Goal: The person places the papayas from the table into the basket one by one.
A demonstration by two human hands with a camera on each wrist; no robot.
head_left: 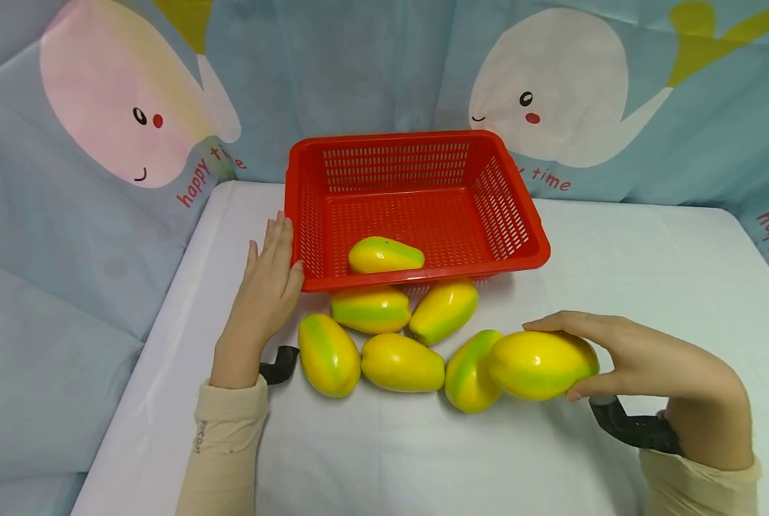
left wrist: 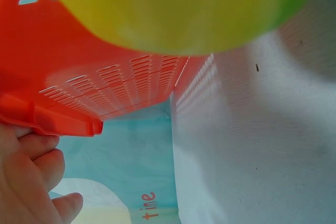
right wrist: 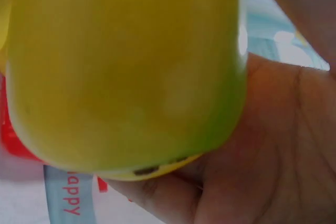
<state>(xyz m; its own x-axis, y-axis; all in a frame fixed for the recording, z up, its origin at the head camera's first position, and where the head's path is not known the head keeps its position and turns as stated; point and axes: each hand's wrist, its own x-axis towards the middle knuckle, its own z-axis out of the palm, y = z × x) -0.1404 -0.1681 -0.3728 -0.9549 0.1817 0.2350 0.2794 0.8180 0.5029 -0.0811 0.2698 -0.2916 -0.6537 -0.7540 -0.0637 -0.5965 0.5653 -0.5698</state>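
My right hand grips a yellow-green papaya from its right end, with the thumb on the near side and fingers over the far side. The same papaya fills much of the right wrist view. It overlaps another papaya in the head view. My left hand lies with extended fingers along the left side of a red plastic basket; its fingertips touch the rim in the left wrist view. Inside the basket, near its front wall, lies one papaya.
Several more papayas lie before the basket, including one papaya against its front and one papaya by my left wrist. A white cloth covers the table. Behind it hangs a blue curtain with printed whales.
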